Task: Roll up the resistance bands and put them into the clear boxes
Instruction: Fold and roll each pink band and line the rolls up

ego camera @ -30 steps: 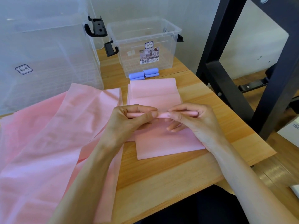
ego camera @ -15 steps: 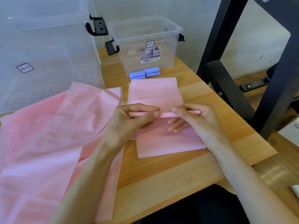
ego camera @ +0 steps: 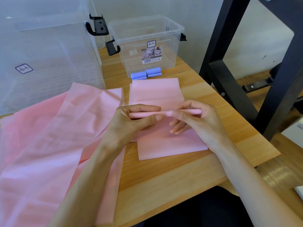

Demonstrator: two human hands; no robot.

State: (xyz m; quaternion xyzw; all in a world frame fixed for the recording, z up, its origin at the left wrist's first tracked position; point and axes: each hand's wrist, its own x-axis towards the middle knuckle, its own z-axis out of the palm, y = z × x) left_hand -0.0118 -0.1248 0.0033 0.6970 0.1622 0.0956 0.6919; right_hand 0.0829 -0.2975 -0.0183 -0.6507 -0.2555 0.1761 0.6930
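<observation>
While a long pink band [ego camera: 155,95] lies flat on the wooden table [ego camera: 164,174] at the middle of the frame, a person pinches its rolled part [ego camera: 165,113] between both hands. The left hand [ego camera: 131,122] curls thumb and fingers round the roll's left half; the right hand [ego camera: 195,122] pinches the right half with thumb and forefinger, its other fingers loosely extended beneath. The roll is thin, and flat band shows both above and below it in the frame, so the rolling step looks barely begun. More pink bands [ego camera: 49,136] sprawl loose across the left of the frame. Two rolled blue bands [ego camera: 146,74] sit at upper centre, just outside the small clear box [ego camera: 147,35], not in it. A larger clear box [ego camera: 45,46] fills the upper left. The next move probably calls for turning the roll over the flat band evenly with both hands, keeping it tight and its edges square so it does not spring open.
</observation>
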